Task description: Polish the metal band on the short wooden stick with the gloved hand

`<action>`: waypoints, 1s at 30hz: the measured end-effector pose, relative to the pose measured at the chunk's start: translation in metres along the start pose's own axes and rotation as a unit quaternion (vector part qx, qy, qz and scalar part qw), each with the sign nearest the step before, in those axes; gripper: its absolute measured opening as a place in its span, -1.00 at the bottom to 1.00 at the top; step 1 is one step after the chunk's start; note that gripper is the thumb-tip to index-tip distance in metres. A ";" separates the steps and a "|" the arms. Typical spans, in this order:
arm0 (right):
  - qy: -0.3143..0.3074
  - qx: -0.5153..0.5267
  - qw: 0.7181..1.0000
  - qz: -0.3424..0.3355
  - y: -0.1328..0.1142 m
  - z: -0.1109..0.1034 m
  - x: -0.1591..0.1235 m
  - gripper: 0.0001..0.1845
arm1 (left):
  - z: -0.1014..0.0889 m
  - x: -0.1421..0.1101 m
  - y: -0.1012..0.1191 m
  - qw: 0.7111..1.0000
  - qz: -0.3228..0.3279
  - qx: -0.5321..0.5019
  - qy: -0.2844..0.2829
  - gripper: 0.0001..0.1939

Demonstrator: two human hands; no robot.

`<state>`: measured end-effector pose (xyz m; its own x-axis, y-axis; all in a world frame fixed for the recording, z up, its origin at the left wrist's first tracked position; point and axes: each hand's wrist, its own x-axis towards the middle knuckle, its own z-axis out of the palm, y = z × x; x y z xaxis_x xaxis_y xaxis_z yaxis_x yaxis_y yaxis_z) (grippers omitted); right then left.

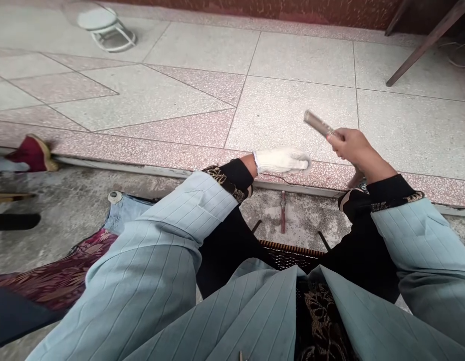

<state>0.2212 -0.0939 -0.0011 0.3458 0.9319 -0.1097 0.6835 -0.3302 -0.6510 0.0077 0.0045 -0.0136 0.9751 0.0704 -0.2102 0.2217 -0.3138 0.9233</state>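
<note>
Speckled floor (202, 47) with pink border (172, 154): a possible knock

Bare right hand (351, 146): fingers closed around a blurred tool (317, 123), held above the floor. Gloved left hand (279, 159): resting at the pink border, fingers partly curled at a small grey object (308, 162); whether they grip it cannot be told. A slipping grip or poor aim could bring the tool onto the glove nearby.

The brownish-grey bar (318, 124) juts from the right hand's (351, 146) grip, straight and blunt-ended, its free end slanting forward and leftward, beyond the left hand (281, 160). At the left hand's fingertips sits a small, rounded grey thing (307, 163), too blurred to identify fairly.
</note>
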 end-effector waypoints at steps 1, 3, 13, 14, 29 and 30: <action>-0.015 -0.062 0.998 -0.002 0.003 0.001 0.001 -0.68 | -0.002 0.000 0.001 1.000 0.006 0.016 0.010 -0.65; -0.085 -0.149 0.985 -0.027 0.007 0.003 0.001 -0.70 | -0.010 -0.002 0.003 0.998 0.016 0.049 0.043 -0.67; -0.415 -0.087 0.889 -0.172 -0.011 0.007 -0.017 -0.66 | -0.025 -0.005 0.003 0.991 -0.025 0.116 0.067 -0.66; -0.412 -0.083 0.891 -0.173 -0.013 0.006 -0.018 -0.66 | -0.025 -0.005 0.002 0.991 -0.031 0.106 0.076 -0.66; -0.109 0.248 0.960 -0.072 -0.025 0.002 -0.021 -0.68 | -0.002 0.004 0.000 0.994 -0.030 -0.020 0.103 -0.80; -0.071 0.241 0.966 -0.053 -0.023 0.003 -0.018 -0.68 | 0.002 0.003 0.003 0.995 -0.033 -0.017 0.096 -0.81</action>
<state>0.1971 -0.1023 0.0135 0.1753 0.9792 -0.1024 0.3191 -0.1549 -0.9350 0.0117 0.0013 -0.0119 0.9399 0.2698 -0.2094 0.2828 -0.2707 0.9202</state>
